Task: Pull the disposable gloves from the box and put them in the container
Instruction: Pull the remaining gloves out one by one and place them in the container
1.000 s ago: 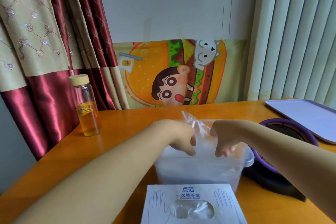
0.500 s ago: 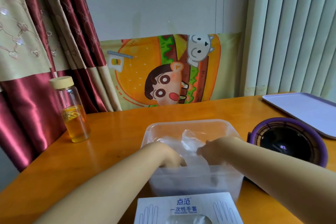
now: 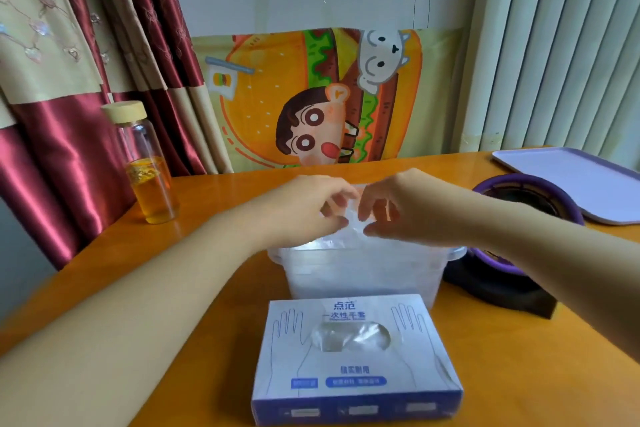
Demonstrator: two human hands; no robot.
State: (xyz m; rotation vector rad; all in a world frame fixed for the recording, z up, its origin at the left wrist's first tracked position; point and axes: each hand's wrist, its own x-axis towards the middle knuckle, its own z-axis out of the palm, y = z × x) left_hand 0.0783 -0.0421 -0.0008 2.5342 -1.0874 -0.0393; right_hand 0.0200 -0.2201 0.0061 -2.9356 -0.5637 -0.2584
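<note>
A white and blue glove box (image 3: 353,357) lies nearest me, with clear gloves showing in its oval opening. Behind it stands a translucent plastic container (image 3: 363,274) with clear gloves inside. My left hand (image 3: 304,208) and my right hand (image 3: 405,208) hover close together just above the container's rim. Their curled fingertips pinch a thin clear disposable glove (image 3: 351,218) between them. The film hangs down towards the container.
A glass bottle (image 3: 147,166) with amber liquid and a pale lid stands at the left on the orange table (image 3: 207,288). A purple-rimmed black appliance (image 3: 519,239) sits right of the container, and a lilac tray (image 3: 571,180) lies beyond it. Curtains and a cartoon poster back the table.
Half a second ago both hands were down inside the container with the glove. They have since risen above the rim, still together on the clear film.
</note>
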